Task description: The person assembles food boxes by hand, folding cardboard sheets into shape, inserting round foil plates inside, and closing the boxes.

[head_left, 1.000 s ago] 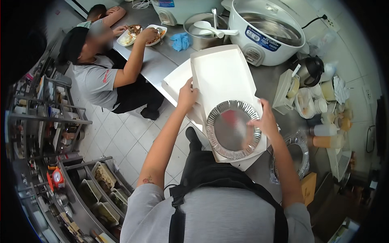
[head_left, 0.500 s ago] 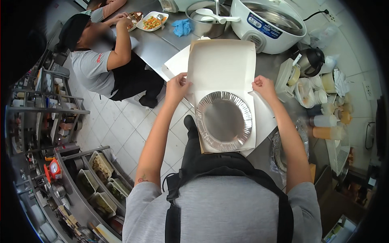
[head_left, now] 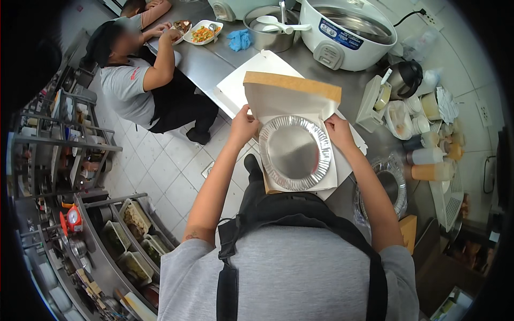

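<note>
On the far left, a co-worker in a grey shirt is sitting at the steel counter and reaching toward a dish of food.

The person's left hand is gripping the left edge of a cardboard box, fingers curled closed on the fold where the lid meets the base, probably to keep that side from springing flat. The box is lying open at the counter's near edge, right in front of the person's body, on top of a flat white sheet. A round foil plate is sitting inside the box base, centred, so the lid can close over it.

The right hand is pinching the opposite edge of the box in the same way, fingers shut on the cardboard beside the plate's rim.

Farther right, a big white rice cooker, a stack of foil plates and sauce bottles are standing within reach.

Compared with half a second ago, the lid is tipping toward the person: its brown outer face is now showing along the top, where earlier the white inside lay flat open.
</note>
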Tool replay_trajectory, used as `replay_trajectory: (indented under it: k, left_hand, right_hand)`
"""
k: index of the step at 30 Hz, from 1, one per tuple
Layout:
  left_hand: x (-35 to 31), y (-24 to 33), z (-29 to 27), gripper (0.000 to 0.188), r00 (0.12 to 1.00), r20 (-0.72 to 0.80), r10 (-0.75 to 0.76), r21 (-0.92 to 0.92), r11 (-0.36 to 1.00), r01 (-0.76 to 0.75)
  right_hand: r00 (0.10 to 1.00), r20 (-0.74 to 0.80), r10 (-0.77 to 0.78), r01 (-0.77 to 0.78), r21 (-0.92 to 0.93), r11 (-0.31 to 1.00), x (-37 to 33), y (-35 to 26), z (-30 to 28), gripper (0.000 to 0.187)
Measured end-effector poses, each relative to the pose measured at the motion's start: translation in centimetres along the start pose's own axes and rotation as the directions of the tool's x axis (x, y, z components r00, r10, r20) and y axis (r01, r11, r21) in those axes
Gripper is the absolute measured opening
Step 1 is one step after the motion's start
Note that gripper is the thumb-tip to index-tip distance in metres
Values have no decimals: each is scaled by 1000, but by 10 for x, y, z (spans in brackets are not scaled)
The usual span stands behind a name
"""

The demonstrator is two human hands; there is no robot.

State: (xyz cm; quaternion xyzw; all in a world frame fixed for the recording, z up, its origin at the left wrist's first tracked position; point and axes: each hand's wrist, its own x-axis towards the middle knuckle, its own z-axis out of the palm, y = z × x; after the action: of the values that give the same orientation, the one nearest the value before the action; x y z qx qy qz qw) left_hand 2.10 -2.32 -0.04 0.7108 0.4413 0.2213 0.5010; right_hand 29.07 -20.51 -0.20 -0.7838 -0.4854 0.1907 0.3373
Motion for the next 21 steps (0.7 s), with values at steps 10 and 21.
replay_trajectory:
  k: [10,21]
  left_hand:
    - [26,32,19,55,910,415,-18,-502,829,245]
    - [16,39,86,76,965,5,262,-204,945,-256]
  right_hand:
    - [942,-203,266,-289,-91,953,19,-11,-8,40]
    - [848,-398,351,-394,-31,918,17,7,14,37]
